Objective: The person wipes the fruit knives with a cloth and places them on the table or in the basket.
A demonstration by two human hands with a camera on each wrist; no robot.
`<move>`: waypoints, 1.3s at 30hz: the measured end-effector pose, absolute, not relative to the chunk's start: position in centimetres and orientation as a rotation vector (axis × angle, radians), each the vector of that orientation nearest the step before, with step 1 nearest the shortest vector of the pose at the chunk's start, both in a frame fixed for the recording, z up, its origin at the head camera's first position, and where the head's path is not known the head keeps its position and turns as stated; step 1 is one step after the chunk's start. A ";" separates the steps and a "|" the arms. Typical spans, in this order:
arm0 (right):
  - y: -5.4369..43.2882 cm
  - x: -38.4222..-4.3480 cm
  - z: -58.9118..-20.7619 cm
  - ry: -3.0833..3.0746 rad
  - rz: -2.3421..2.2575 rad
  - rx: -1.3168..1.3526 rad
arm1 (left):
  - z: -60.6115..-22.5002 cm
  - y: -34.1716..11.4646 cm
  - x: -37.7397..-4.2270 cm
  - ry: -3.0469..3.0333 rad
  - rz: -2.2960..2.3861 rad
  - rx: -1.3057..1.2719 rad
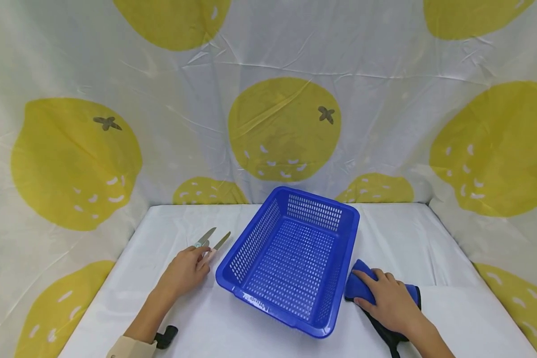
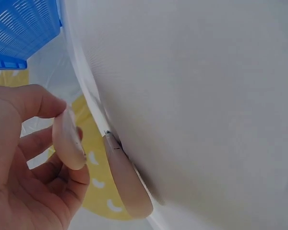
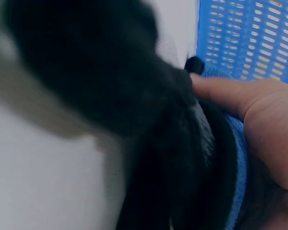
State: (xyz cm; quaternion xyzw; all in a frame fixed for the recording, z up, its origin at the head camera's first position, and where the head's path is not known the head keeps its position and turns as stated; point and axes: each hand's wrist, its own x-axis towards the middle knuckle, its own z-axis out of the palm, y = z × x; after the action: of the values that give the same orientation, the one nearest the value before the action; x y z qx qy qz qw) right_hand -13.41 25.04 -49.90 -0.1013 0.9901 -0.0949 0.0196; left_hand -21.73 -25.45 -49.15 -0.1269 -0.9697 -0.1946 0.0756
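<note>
My left hand (image 1: 185, 272) pinches the pale pink handle (image 2: 68, 141) of a small knife between thumb and fingers. That knife's short blade (image 1: 223, 240) points away from me. Just left of it, a second small knife (image 1: 205, 237) lies on the white table by my fingers; its handle (image 2: 127, 179) shows in the left wrist view. My right hand (image 1: 393, 300) grips a folded blue cloth (image 1: 360, 283) with black edging, thumb and fingers spread over it. In the right wrist view, blurred black material (image 3: 86, 62) hides much of the cloth.
A blue perforated plastic basket (image 1: 340, 214) stands at an angle between both hands, with nothing in it. The white-covered table (image 1: 179, 223) ends at a curtain (image 1: 161, 149) printed with yellow fruit at the back and sides. A black device (image 1: 166, 337) sits at my left wrist.
</note>
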 end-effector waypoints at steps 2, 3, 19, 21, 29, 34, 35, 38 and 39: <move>25.1 -13.4 -50.0 3.089 -0.306 -0.339 | -49.1 -25.6 -21.7 -2.874 -0.581 -0.374; 25.1 -13.4 -50.0 3.101 -0.315 -0.347 | -49.0 -25.7 -21.7 -2.864 -0.580 -0.368; 27.9 -14.4 -43.7 3.369 -0.503 -0.386 | -45.1 -24.3 -21.3 -2.686 -0.642 -0.365; 27.8 -14.6 -42.9 3.411 -0.518 -0.419 | -44.7 -23.7 -21.1 -2.677 -0.671 -0.370; 24.6 -16.6 -40.7 3.465 -0.676 -0.664 | -42.5 -20.6 -20.5 -2.616 -0.823 -0.453; 22.2 -17.6 -40.0 3.435 -0.748 -0.797 | -41.6 -17.8 -20.3 -2.577 -0.903 -0.539; 21.7 -17.7 -39.9 3.426 -0.763 -0.815 | -41.5 -17.3 -20.3 -2.573 -0.914 -0.542; 20.4 -18.1 -39.8 3.399 -0.802 -0.858 | -41.3 -16.0 -20.3 -2.566 -0.934 -0.544; 20.1 -18.2 -39.7 3.387 -0.817 -0.871 | -41.2 -15.7 -20.2 -2.566 -0.947 -0.545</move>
State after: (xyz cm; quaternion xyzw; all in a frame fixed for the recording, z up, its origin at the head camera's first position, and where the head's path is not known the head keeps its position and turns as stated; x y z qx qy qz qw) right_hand -18.16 20.06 -39.71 -0.2364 0.9194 -0.2216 -0.2231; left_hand -20.23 -15.65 -41.20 -0.1925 -0.9058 -0.3341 0.1755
